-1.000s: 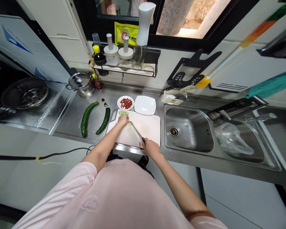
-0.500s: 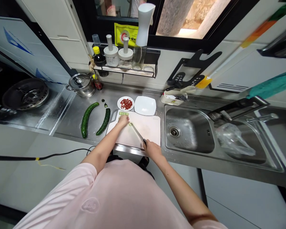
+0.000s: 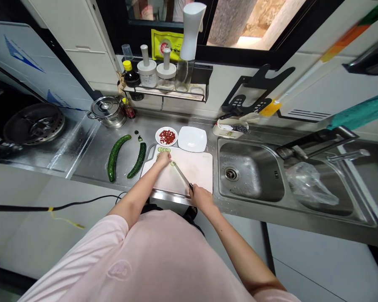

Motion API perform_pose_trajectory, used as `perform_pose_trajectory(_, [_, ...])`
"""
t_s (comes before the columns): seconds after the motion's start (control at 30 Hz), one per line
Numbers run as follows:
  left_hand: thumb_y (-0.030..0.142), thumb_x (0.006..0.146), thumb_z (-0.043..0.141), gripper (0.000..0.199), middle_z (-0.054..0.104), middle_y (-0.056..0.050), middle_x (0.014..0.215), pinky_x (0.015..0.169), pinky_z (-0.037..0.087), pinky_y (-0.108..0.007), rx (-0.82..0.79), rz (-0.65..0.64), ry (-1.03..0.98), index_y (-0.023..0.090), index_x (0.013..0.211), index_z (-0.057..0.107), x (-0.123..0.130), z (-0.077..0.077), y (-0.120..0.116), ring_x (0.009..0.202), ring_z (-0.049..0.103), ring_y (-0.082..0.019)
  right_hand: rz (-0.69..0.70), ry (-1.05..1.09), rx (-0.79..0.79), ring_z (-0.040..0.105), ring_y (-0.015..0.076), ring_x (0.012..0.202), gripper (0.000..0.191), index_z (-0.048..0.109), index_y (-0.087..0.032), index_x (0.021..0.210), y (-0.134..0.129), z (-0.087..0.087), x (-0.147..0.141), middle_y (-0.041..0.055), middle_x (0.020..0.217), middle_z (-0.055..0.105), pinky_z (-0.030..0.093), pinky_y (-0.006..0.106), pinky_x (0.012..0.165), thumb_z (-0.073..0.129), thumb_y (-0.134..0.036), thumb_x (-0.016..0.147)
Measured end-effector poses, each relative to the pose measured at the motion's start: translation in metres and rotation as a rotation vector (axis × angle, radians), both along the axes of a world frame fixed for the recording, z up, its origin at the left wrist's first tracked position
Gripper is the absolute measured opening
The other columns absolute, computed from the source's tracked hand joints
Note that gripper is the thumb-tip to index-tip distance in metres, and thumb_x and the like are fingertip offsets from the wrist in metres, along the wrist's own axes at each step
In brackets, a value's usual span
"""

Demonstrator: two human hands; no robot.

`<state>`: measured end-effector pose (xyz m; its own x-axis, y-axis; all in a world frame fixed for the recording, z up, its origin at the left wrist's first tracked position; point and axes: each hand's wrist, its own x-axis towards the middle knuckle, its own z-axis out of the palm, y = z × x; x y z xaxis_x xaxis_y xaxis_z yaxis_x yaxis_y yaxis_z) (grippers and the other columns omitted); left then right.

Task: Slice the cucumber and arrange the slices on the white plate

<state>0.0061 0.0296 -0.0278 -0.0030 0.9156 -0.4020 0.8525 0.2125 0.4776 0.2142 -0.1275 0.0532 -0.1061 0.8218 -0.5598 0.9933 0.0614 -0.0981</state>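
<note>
On the white cutting board [image 3: 195, 167], my left hand [image 3: 163, 158] rests with its fingers curled together. Whatever they hold, if anything, is hidden beneath them. My right hand [image 3: 202, 198] is wrapped round the black handle of a knife [image 3: 183, 175], whose blade points up and left across the board. A round cucumber slice [image 3: 173, 163] lies by the blade's tip, just right of my left fingers. Several overlapping cucumber slices [image 3: 164, 149] sit at the board's upper left, above my left hand.
Left of the board lie a smooth cucumber [image 3: 114, 158] and a bumpy cucumber [image 3: 138, 160], with cut ends nearby. Behind are a plate of chopped red pieces [image 3: 160, 133] and a white square plate [image 3: 192, 139]. A sink [image 3: 255, 172] borders the right; a lidded pot [image 3: 108, 112] stands back left.
</note>
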Motion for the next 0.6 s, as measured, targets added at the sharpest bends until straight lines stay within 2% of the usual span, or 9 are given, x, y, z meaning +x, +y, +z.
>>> perform_pose_trajectory(0.4, [0.02,0.068,0.068,0.017,0.063,-0.004,0.092,0.079,0.044,-0.025,-0.004,0.015,-0.011,0.019,0.084,0.063,0.001,0.0,-0.001,0.084,0.058,-0.015,-0.02,-0.01,0.005,0.063,0.0221,0.094,0.034,0.054,-0.017,0.108,0.005,0.002,-0.006,0.0119,0.099,0.066,0.042,0.029,0.076,0.032,-0.039,0.095])
perform_pose_trajectory(0.6, [0.019,0.074,0.061,0.015,0.064,-0.006,0.092,0.082,0.043,-0.028,0.075,-0.028,0.014,0.02,0.088,0.064,0.001,0.005,-0.01,0.089,0.058,-0.018,0.003,-0.016,0.008,0.064,0.0234,0.091,0.032,0.055,-0.017,0.105,-0.004,0.002,0.003,0.0119,0.096,0.067,0.043,0.031,0.075,0.033,-0.037,0.094])
